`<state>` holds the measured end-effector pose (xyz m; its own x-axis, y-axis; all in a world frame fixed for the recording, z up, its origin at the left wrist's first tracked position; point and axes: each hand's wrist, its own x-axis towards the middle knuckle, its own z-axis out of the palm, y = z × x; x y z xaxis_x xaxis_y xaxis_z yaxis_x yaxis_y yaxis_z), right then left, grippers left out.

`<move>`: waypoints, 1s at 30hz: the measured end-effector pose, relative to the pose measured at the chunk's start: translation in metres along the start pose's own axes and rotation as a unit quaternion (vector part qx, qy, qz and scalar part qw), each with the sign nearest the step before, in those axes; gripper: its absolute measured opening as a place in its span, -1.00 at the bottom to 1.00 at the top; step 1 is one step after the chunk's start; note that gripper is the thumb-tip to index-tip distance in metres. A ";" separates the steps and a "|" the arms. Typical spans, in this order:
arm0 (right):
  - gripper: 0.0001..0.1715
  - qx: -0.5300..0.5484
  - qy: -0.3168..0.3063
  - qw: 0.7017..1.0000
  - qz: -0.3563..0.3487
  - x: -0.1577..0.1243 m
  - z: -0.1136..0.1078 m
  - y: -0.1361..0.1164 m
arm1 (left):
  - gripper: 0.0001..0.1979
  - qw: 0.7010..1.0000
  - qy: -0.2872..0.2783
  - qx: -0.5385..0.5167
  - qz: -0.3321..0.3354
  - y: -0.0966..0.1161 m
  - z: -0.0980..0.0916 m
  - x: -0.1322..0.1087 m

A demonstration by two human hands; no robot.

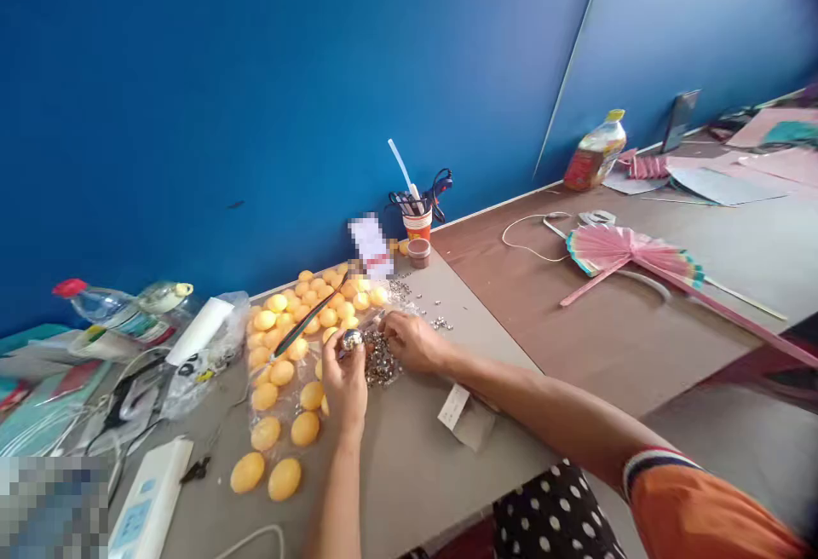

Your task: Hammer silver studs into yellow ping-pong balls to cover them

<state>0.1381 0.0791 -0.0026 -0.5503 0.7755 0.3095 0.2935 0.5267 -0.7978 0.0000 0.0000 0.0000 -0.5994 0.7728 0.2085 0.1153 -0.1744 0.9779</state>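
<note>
My left hand (pixel 345 384) is closed around a small shiny silver ball (pixel 351 339), held upright between thumb and fingers. Beside it lies a pile of small metallic beads (pixel 382 363) on the table. My right hand (pixel 412 342) reaches to the right edge of this pile with its fingertips bent together; whether a bead is between them is too small to see. Left of my hands, many yellow-orange domed pieces (pixel 305 428) sit in rows on clear plastic. A dark, slim tool (pixel 307 320) rests across them.
A paper cup (pixel 417 223) with pens and a cable stands by the wall, near a small round tub (pixel 418 254). A white power strip (pixel 150 499) and plastic bottles (pixel 108 308) are at left. At right lie a pink paper fan (pixel 630 252) and a drink bottle (pixel 596 154).
</note>
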 end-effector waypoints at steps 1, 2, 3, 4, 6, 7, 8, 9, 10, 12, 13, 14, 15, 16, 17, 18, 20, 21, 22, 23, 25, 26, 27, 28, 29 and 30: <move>-0.79 0.000 0.007 1.000 0.009 -0.001 0.000 -0.001 | -0.60 1.000 -0.002 0.003 -0.001 0.000 0.000 -0.001; -0.80 0.007 0.013 1.000 0.018 -0.001 -0.001 -0.002 | -0.59 1.000 -0.006 0.006 -0.002 -0.001 0.000 -0.001; -0.82 0.021 0.019 0.999 0.027 -0.001 -0.001 -0.002 | -0.59 1.000 -0.010 0.007 -0.004 -0.001 0.001 -0.002; -0.84 0.042 0.023 0.998 0.037 -0.001 -0.001 -0.003 | -0.59 1.000 -0.014 0.007 -0.007 -0.002 0.001 -0.002; -0.90 0.105 0.033 0.992 0.056 0.001 -0.001 -0.003 | -0.57 1.000 -0.026 0.003 -0.015 -0.004 0.000 -0.003; -0.93 0.147 0.029 0.986 0.068 0.002 -0.001 -0.003 | -0.57 0.999 -0.034 0.002 -0.016 -0.005 0.000 -0.003; -0.95 0.195 0.021 0.977 0.079 0.003 -0.001 -0.002 | -0.56 0.999 -0.042 0.001 -0.017 -0.007 0.000 -0.004; -0.95 0.244 0.010 0.966 0.089 0.004 0.000 -0.002 | -0.56 0.999 -0.050 0.003 -0.015 -0.008 -0.001 -0.004; -0.93 0.292 0.000 0.952 0.095 0.005 0.000 -0.001 | -0.55 0.998 -0.058 0.007 -0.014 -0.009 -0.002 -0.004; -0.85 0.368 -0.007 0.924 0.099 0.007 0.000 0.000 | -0.52 0.997 -0.069 0.019 -0.014 -0.011 -0.003 -0.005; -0.81 0.395 -0.004 0.913 0.099 0.007 0.000 0.000 | -0.51 0.997 -0.074 0.025 -0.014 -0.013 -0.003 -0.006; -0.77 0.415 -0.002 0.904 0.100 0.007 0.000 0.000 | -0.50 0.996 -0.077 0.031 -0.013 -0.014 -0.003 -0.006; -0.75 0.431 -0.003 0.897 0.102 0.007 -0.001 0.000 | -0.50 0.996 -0.079 0.038 -0.010 -0.015 -0.003 -0.006; -0.73 0.443 -0.007 0.890 0.106 0.007 -0.002 -0.001 | -0.51 0.996 -0.079 0.045 -0.005 -0.016 -0.003 -0.006; -0.72 0.453 -0.015 0.884 0.112 0.007 -0.003 -0.002 | -0.52 0.996 -0.077 0.052 0.004 -0.017 -0.003 -0.006; -0.73 0.463 -0.024 0.878 0.118 0.007 -0.004 -0.003 | -0.52 0.995 -0.076 0.057 0.014 -0.019 -0.003 -0.006; -0.75 0.474 -0.041 0.870 0.130 0.006 -0.007 -0.006 | -0.53 0.995 -0.074 0.064 0.031 -0.020 -0.003 -0.005; -0.76 0.475 -0.048 0.869 0.132 0.006 -0.008 -0.008 | -0.54 0.994 -0.074 0.065 0.037 -0.020 -0.003 -0.005; -0.77 0.474 -0.056 0.869 0.132 0.005 -0.008 -0.009 | -0.54 0.994 -0.076 0.065 0.038 -0.020 -0.002 -0.005; -0.79 0.472 -0.065 0.869 0.131 0.005 -0.009 -0.010 | -0.55 0.994 -0.080 0.066 0.035 -0.019 -0.002 -0.005; -0.80 0.472 -0.075 0.869 0.127 0.005 -0.008 -0.010 | -0.55 0.994 -0.086 0.068 0.025 -0.016 -0.001 -0.006; -0.80 0.474 -0.076 0.868 0.126 0.005 -0.007 -0.010 | -0.55 0.993 -0.089 0.069 0.020 -0.014 -0.001 -0.007; -0.80 0.475 -0.077 0.867 0.127 0.005 -0.007 -0.010 | -0.55 0.993 -0.091 0.070 0.015 -0.011 -0.001 -0.007; -0.79 0.474 -0.076 0.868 0.128 0.005 -0.006 -0.009 | -0.55 0.993 -0.091 0.071 0.012 -0.009 -0.001 -0.008; -0.79 0.472 -0.077 0.869 0.129 0.005 -0.006 -0.008 | -0.56 0.993 -0.090 0.073 0.012 -0.008 0.000 -0.008; -0.79 0.468 -0.080 0.871 0.130 0.005 -0.005 -0.008 | -0.56 0.993 -0.090 0.076 0.011 -0.007 0.000 -0.009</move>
<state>0.1372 0.0808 0.0079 -0.6843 0.7281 0.0395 -0.2992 -0.2309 -0.9258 0.0040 -0.0058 -0.0084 -0.4462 0.8683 0.2167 0.2532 -0.1098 0.9612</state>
